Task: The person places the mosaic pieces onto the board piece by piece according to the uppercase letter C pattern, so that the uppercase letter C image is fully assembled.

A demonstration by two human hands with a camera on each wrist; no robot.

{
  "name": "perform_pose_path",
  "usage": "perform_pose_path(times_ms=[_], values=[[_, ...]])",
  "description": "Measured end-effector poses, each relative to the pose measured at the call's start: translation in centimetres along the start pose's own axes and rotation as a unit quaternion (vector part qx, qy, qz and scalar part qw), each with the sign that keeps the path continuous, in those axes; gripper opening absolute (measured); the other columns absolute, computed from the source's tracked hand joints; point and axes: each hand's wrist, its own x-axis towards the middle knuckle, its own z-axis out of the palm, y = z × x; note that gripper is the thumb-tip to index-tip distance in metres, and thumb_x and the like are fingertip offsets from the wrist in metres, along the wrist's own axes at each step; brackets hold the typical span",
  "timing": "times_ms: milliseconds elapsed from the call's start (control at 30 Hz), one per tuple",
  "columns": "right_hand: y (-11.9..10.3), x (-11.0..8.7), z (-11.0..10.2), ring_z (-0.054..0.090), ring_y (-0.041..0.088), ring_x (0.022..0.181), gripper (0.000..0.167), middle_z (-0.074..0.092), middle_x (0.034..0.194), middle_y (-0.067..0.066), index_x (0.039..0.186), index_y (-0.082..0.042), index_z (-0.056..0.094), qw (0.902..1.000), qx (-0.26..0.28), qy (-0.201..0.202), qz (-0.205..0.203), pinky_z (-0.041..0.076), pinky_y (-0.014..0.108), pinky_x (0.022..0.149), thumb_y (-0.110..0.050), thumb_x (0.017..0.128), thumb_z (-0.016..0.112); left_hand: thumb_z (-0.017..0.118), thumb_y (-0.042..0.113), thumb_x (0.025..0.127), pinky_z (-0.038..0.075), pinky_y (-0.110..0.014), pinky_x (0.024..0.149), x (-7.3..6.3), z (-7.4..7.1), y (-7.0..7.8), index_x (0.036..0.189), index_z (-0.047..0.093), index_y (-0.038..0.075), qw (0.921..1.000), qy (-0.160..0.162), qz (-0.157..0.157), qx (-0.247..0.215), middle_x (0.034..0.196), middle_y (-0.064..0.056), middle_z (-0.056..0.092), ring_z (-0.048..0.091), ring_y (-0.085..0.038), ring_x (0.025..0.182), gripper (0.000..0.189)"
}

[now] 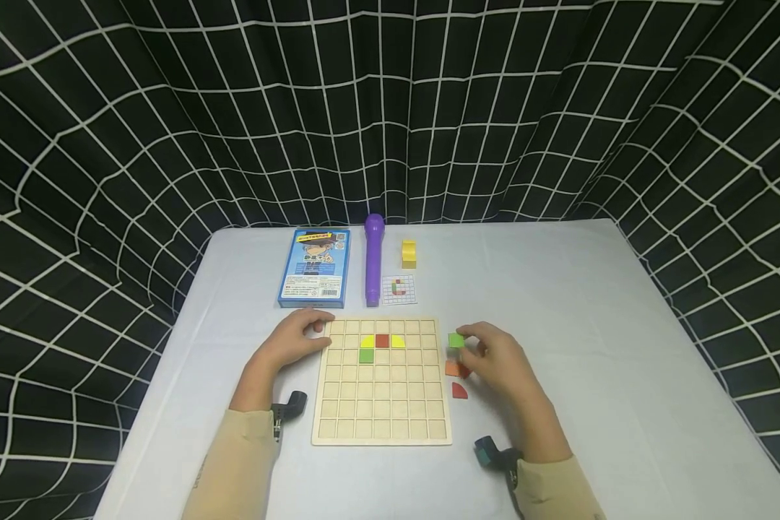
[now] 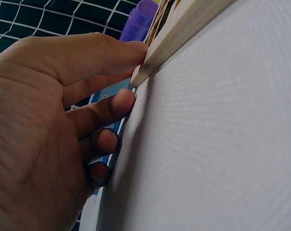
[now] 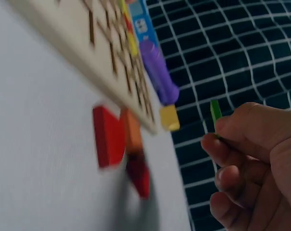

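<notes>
A wooden grid board (image 1: 382,393) lies flat on the table. Yellow quarter-round tiles (image 1: 367,342) (image 1: 397,341), a red square tile (image 1: 382,341) and a green square tile (image 1: 367,355) sit in its upper cells. At the board's far left corner, my left hand (image 1: 297,338) (image 2: 54,120) holds the edge between thumb and index finger, its other fingers loosely curled. My right hand (image 1: 497,359) (image 3: 256,163) pinches another green square tile (image 1: 456,340) (image 3: 216,110) above the table, right of the board. Below that hand lie an orange tile (image 1: 452,368) and red tiles (image 1: 459,391) (image 3: 138,178).
Beyond the board are a blue box (image 1: 315,267), a purple stick with a rounded end (image 1: 373,260), a small pattern card (image 1: 399,289) and yellow pieces (image 1: 409,254). A white cloth covers the table (image 1: 591,347). Black gridded curtains (image 1: 390,108) surround it.
</notes>
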Motion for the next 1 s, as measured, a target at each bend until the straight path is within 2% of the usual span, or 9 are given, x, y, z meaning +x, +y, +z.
perform_pose_path(times_ms=[300,633,800,900,1000], values=[[-3.1,0.0,1.3,0.049,0.015,0.071,0.03,0.065,0.097,-0.003,0.116,-0.013,0.074,0.9982,0.005,-0.002,-0.059,0.042,0.03,0.057,-0.012,0.087,0.075,0.08,0.024,0.085,0.041,-0.048,0.104,0.0,0.0,0.0,0.133,0.067,0.014,1.0,-0.002,-0.007,-0.001,0.103,-0.002,0.057,0.05,-0.026,0.107,0.051],[-4.8,0.4,3.7,0.045,0.007,0.063,0.029,0.067,0.103,-0.007,0.114,-0.013,0.075,0.9918,0.016,-0.021,-0.125,0.041,0.026,0.054,-0.012,0.085,0.08,0.079,0.026,0.085,0.038,-0.051,0.111,0.0,0.0,0.0,0.134,0.067,0.015,1.0,-0.003,-0.008,-0.001,0.108,-0.001,0.059,0.05,-0.026,0.111,0.052],[-6.1,0.4,5.2,0.05,0.006,0.068,0.026,0.07,0.105,-0.008,0.111,-0.014,0.076,0.9859,-0.007,-0.03,-0.165,0.046,0.025,0.061,-0.014,0.085,0.08,0.08,0.025,0.085,0.04,-0.05,0.108,-0.1,0.0,0.0,0.134,0.067,0.014,1.0,-0.002,-0.005,0.0,0.105,-0.001,0.058,0.05,-0.026,0.109,0.051],[-6.8,0.3,6.1,0.061,0.007,0.078,0.023,0.072,0.106,-0.008,0.11,-0.015,0.076,0.9836,-0.014,-0.045,-0.174,0.053,0.029,0.07,-0.016,0.087,0.078,0.08,0.025,0.085,0.04,-0.05,0.107,0.0,0.0,-0.1,0.133,0.067,0.014,1.0,-0.002,-0.004,0.001,0.104,-0.001,0.058,0.05,-0.026,0.108,0.051],[-7.6,0.2,7.0,0.064,0.008,0.087,0.022,0.071,0.109,-0.008,0.11,-0.016,0.078,0.9832,-0.023,-0.058,-0.171,0.055,0.031,0.075,-0.018,0.088,0.076,0.08,0.025,0.085,0.04,-0.05,0.108,0.0,0.0,-0.2,0.133,0.068,0.014,1.0,-0.002,-0.002,0.003,0.104,-0.001,0.058,0.05,-0.026,0.108,0.051]])
